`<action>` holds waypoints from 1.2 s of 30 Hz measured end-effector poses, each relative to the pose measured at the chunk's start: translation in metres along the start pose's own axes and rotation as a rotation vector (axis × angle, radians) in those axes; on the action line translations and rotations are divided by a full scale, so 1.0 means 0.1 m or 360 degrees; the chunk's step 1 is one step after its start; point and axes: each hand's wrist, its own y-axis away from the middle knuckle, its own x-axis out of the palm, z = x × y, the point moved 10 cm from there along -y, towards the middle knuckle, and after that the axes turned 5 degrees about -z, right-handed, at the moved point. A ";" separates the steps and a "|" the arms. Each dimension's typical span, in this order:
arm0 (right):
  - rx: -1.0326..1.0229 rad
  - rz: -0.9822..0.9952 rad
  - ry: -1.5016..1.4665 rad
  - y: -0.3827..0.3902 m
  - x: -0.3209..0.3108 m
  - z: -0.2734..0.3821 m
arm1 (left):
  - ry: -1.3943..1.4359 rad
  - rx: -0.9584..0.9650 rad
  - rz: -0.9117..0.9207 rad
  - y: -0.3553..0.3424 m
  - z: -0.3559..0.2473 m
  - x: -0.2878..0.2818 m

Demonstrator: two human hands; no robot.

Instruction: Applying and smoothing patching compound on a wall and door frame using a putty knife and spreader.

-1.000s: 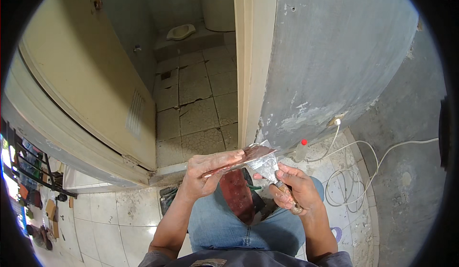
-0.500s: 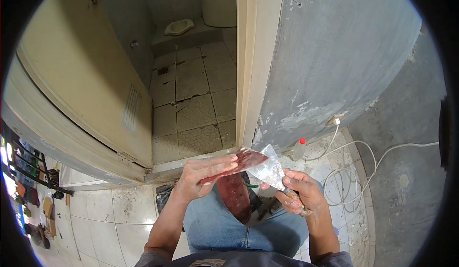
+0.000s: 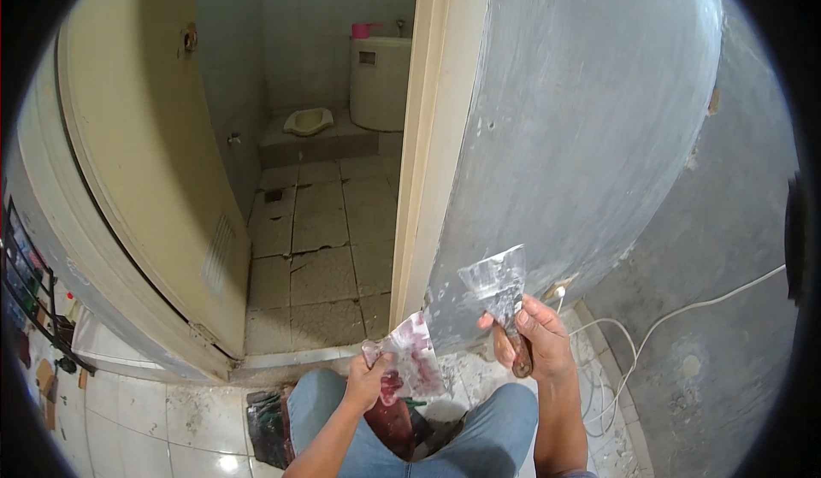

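In my right hand [image 3: 540, 337] is a putty knife, its brown handle in my fingers and its wide metal blade [image 3: 498, 274] pointing up in front of the grey wall. White paste is smeared over the blade. My left hand [image 3: 369, 381], lower and nearer the door frame, is closed on a flat dark red spreader [image 3: 415, 354]. Whitish smears cover much of its wide face. The two tools are apart, and neither touches the wall. Between my jeans-clad knees lies a dark red, elongated thing [image 3: 389, 427], partly covered by my left hand and the spreader.
A grey wall [image 3: 590, 119] with pale patches rises on the right beside a cream door frame [image 3: 436, 136]. The door [image 3: 145, 153] stands open to a tiled bathroom with a squat toilet [image 3: 309, 121]. A white cable [image 3: 684, 303] runs from a wall plug, looping over the floor.
The putty knife has come away from the red spreader and risen, its blade turned upward. My left hand has dropped and turned the spreader to its smeared face. The view has tilted up.
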 end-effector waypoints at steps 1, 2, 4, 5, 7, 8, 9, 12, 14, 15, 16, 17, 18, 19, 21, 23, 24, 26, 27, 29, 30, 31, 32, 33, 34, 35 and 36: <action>-0.0152 -0.0014 0.0269 -0.04 -0.08 0.15 | 0.0023 0.0022 0.0014 -0.02 -0.05 0.06; -0.0202 -0.0079 0.0528 -0.10 -0.18 0.30 | 0.0203 -0.0204 0.0005 0.02 -0.11 0.20; -0.0458 -0.0164 0.0849 -0.34 -0.15 0.60 | 0.0409 -0.0420 -0.0020 0.07 -0.17 0.24; -0.0713 -0.0261 0.1162 -0.43 -0.10 0.82 | 0.0422 -0.0403 -0.0019 0.06 -0.26 0.23; -0.1100 -0.0356 0.1429 -0.61 -0.01 1.10 | 0.0464 -0.0544 0.0045 0.11 -0.31 0.31; -0.1486 -0.0444 0.1660 -0.61 0.09 1.25 | 0.0464 -0.0534 -0.0031 0.11 -0.33 0.29; -0.1495 -0.0427 0.1672 -0.73 0.05 1.27 | 0.0484 -0.0526 -0.0030 0.10 -0.30 0.29; -0.1881 -0.0421 0.2104 -0.82 0.13 1.35 | 0.0455 -0.0696 -0.0088 0.14 -0.01 0.19; -0.2112 -0.0470 0.2243 -0.81 0.21 1.34 | 0.0494 -0.0691 -0.0100 0.15 0.11 0.17; -0.2114 -0.0449 0.2251 -0.85 0.21 1.33 | 0.0512 -0.0687 -0.0120 0.16 0.16 0.15; -0.2205 -0.0500 0.2351 -0.85 0.23 1.33 | 0.0528 -0.0685 -0.0138 0.15 0.20 0.13; -0.2292 -0.0551 0.2450 -0.84 0.25 1.32 | 0.0546 -0.0693 -0.0141 0.14 0.24 0.12; -0.2287 -0.0532 0.2461 -0.87 0.26 1.31 | 0.0579 -0.0691 -0.0155 0.13 0.27 0.10; -0.2298 -0.0558 0.2490 -0.89 0.27 1.33 | 0.0609 -0.0690 -0.0169 0.13 0.30 0.09; -0.2298 -0.0579 0.2537 -0.92 0.30 1.34 | 0.0628 -0.0679 -0.0168 0.11 0.29 0.07; -0.2352 -0.0596 0.2609 -0.95 0.35 1.35 | 0.0565 -0.0784 -0.0185 0.13 0.36 0.02; -0.2347 -0.0588 0.2618 -0.97 0.36 1.34 | 0.0575 -0.0776 -0.0197 0.13 0.37 0.00; -0.2350 -0.0589 0.2571 -0.99 0.36 1.34 | 0.0602 -0.0753 -0.0164 0.12 0.33 0.01; -0.2354 -0.0583 0.2575 -1.00 0.35 1.34 | 0.0622 -0.0722 -0.0131 0.11 0.30 0.03; -0.2304 -0.0620 0.2603 -1.01 0.29 1.33 | 0.0635 -0.0705 -0.0146 0.10 0.35 0.00; -0.2308 -0.0614 0.2598 -1.01 0.28 1.33 | 0.0642 -0.0689 -0.0163 0.10 0.37 -0.02; -0.2316 -0.0618 0.2618 -1.01 0.28 1.33 | 0.0644 -0.0685 -0.0167 0.09 0.38 -0.03; -0.2318 -0.0626 0.2641 -1.01 0.28 1.32 | 0.0649 -0.0686 -0.0164 0.10 0.38 -0.04; -0.2316 -0.0627 0.2641 -1.01 0.28 1.32 | 0.0653 -0.0689 -0.0161 0.10 0.39 -0.04; -0.2322 -0.0640 0.2681 -1.01 0.30 1.32 | 0.0650 -0.0691 -0.0161 0.10 0.39 -0.05; -0.2323 -0.0659 0.2726 -1.00 0.31 1.31 | 0.0634 -0.0712 -0.0139 0.10 0.40 -0.06; -0.2315 -0.0671 0.2732 -0.99 0.29 1.32 | 0.0617 -0.0733 -0.0117 0.11 0.40 -0.06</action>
